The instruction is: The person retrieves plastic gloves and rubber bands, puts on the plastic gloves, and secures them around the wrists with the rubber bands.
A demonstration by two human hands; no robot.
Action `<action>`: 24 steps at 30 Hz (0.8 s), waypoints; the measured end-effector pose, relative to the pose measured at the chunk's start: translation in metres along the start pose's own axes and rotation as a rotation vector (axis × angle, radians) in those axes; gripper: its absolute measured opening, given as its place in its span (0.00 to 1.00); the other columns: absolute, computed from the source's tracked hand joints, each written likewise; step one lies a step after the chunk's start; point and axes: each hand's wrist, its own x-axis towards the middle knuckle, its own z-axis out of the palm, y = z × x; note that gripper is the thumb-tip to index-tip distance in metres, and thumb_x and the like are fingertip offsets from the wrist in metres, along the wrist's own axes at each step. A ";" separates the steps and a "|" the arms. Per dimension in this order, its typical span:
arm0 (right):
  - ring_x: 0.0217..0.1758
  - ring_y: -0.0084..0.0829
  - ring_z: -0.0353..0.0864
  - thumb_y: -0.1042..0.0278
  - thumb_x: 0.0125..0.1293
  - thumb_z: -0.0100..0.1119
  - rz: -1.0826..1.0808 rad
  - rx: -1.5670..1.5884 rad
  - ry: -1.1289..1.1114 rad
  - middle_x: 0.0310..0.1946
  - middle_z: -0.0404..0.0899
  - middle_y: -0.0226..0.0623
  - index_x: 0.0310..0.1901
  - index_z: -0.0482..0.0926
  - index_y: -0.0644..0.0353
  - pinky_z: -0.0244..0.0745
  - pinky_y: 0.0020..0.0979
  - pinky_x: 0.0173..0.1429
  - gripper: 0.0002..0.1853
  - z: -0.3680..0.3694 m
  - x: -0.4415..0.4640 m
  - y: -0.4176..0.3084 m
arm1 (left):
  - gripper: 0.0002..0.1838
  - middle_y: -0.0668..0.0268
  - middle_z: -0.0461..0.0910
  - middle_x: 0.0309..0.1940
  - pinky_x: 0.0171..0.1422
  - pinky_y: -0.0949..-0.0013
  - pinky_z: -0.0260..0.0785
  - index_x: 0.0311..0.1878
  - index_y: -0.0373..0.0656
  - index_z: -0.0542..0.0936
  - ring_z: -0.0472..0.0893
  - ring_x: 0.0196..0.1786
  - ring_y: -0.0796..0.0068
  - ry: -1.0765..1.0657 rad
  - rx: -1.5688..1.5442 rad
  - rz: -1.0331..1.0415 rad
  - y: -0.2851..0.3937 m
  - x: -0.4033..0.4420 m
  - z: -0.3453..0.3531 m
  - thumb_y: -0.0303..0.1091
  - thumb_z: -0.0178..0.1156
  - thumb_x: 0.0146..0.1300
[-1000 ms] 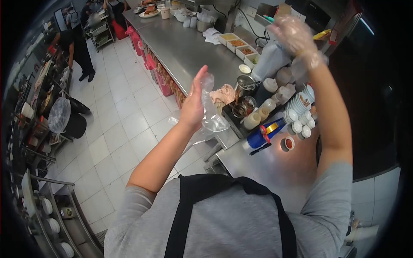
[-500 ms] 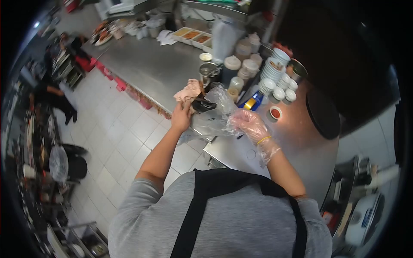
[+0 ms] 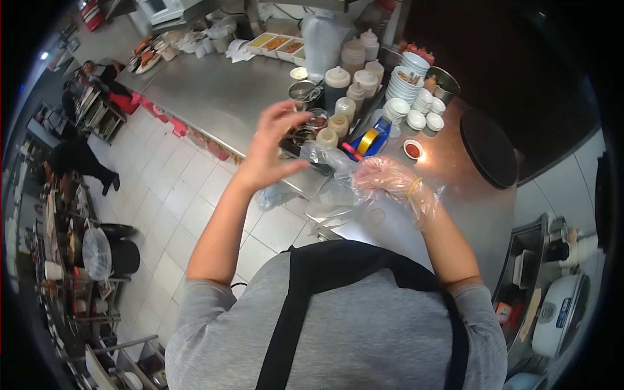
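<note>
My bare left hand (image 3: 273,146) is raised above the edge of the counter, fingers spread and holding nothing. Just beyond it are small jars (image 3: 316,121) and a steel pot (image 3: 304,95) with utensils in it. My right hand (image 3: 388,179) wears a clear plastic glove with a yellow band at the wrist. Its fingers are closed on thin clear plastic (image 3: 325,156); I cannot tell whether that is a bag or a second glove. Close by stands a blue tape dispenser (image 3: 382,138) with yellow tape. A small cup of red sauce (image 3: 413,150) sits to its right.
Squeeze bottles (image 3: 337,84), stacked bowls (image 3: 404,84) and small white cups (image 3: 416,119) crowd the back. A round black tray (image 3: 489,148) lies at right. Food tubs (image 3: 276,45) line the steel counter (image 3: 208,91). Another person (image 3: 81,159) stands across the tiled floor.
My left hand has let go of the pinkish cloth or paper, which no longer shows, and has risen with its fingers spread. My right hand still grips the clear plastic.
</note>
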 end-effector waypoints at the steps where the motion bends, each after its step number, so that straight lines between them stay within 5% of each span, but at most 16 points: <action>1: 0.34 0.19 0.78 0.69 0.55 0.67 0.008 -0.109 -0.045 0.32 0.80 0.29 0.39 0.79 0.62 0.73 0.21 0.40 0.11 0.003 0.006 -0.005 | 0.22 0.61 0.70 0.55 0.56 0.63 0.67 0.47 0.46 0.78 0.70 0.59 0.61 -0.099 0.041 0.077 0.005 0.000 -0.001 0.26 0.69 0.45; 3: 0.35 0.19 0.78 0.67 0.55 0.68 0.018 -0.331 -0.134 0.31 0.80 0.29 0.39 0.80 0.61 0.73 0.22 0.40 0.12 0.006 0.017 -0.016 | 0.16 0.61 0.75 0.48 0.53 0.65 0.69 0.43 0.44 0.80 0.75 0.54 0.67 -0.300 0.123 0.227 0.008 0.001 -0.005 0.25 0.67 0.48; 6: 0.35 0.19 0.76 0.66 0.55 0.68 -0.124 -0.386 -0.017 0.31 0.79 0.27 0.40 0.80 0.60 0.73 0.24 0.41 0.13 0.005 0.038 -0.013 | 0.07 0.66 0.81 0.35 0.45 0.71 0.71 0.38 0.40 0.81 0.80 0.41 0.75 -0.246 -0.136 -0.450 0.004 -0.018 -0.018 0.25 0.64 0.54; 8: 0.33 0.21 0.76 0.70 0.56 0.66 -0.442 -0.783 0.390 0.30 0.78 0.29 0.40 0.79 0.63 0.72 0.27 0.40 0.11 0.012 0.041 -0.022 | 0.06 0.67 0.82 0.29 0.36 0.76 0.71 0.38 0.36 0.80 0.79 0.31 0.79 -0.119 -0.368 -0.732 -0.005 -0.037 -0.028 0.27 0.62 0.59; 10: 0.34 0.35 0.80 0.66 0.55 0.64 -0.764 -0.908 0.554 0.31 0.79 0.42 0.38 0.78 0.64 0.73 0.33 0.40 0.13 0.017 0.046 -0.023 | 0.06 0.67 0.82 0.29 0.33 0.77 0.71 0.37 0.35 0.80 0.79 0.29 0.80 0.008 -0.586 -0.987 -0.004 -0.058 -0.039 0.28 0.62 0.60; 16: 0.36 0.18 0.75 0.64 0.63 0.61 -0.276 -0.092 -0.161 0.35 0.79 0.31 0.44 0.77 0.64 0.73 0.24 0.40 0.13 0.092 0.041 0.019 | 0.09 0.69 0.79 0.27 0.34 0.76 0.72 0.30 0.43 0.74 0.79 0.31 0.80 0.271 -0.699 -0.984 0.015 -0.119 -0.003 0.22 0.66 0.54; 17: 0.39 0.17 0.74 0.67 0.64 0.61 -0.166 0.004 -0.150 0.36 0.77 0.30 0.46 0.75 0.64 0.73 0.22 0.42 0.12 0.112 0.039 0.015 | 0.09 0.68 0.79 0.28 0.36 0.76 0.73 0.31 0.43 0.74 0.79 0.32 0.80 0.268 -0.741 -0.948 0.023 -0.123 0.010 0.22 0.66 0.54; 20: 0.40 0.17 0.73 0.67 0.63 0.63 -0.444 0.134 -0.080 0.37 0.75 0.29 0.46 0.74 0.63 0.73 0.23 0.40 0.14 0.113 0.073 0.060 | 0.08 0.65 0.79 0.32 0.42 0.71 0.74 0.32 0.44 0.74 0.80 0.37 0.75 0.286 -0.868 -0.935 0.044 -0.136 0.030 0.22 0.65 0.55; 21: 0.36 0.16 0.72 0.69 0.61 0.64 -0.461 0.144 -0.036 0.32 0.75 0.26 0.39 0.75 0.62 0.72 0.23 0.37 0.10 0.117 0.071 0.051 | 0.08 0.64 0.79 0.34 0.45 0.69 0.75 0.32 0.44 0.73 0.80 0.40 0.73 0.299 -0.911 -0.946 0.047 -0.138 0.032 0.22 0.64 0.55; 24: 0.31 0.16 0.71 0.71 0.57 0.63 -0.601 -0.216 0.159 0.26 0.75 0.26 0.32 0.75 0.62 0.71 0.24 0.35 0.07 0.113 0.074 0.058 | 0.08 0.65 0.79 0.35 0.47 0.67 0.74 0.34 0.45 0.72 0.79 0.42 0.74 0.659 -1.129 -0.859 0.052 -0.145 0.032 0.22 0.62 0.58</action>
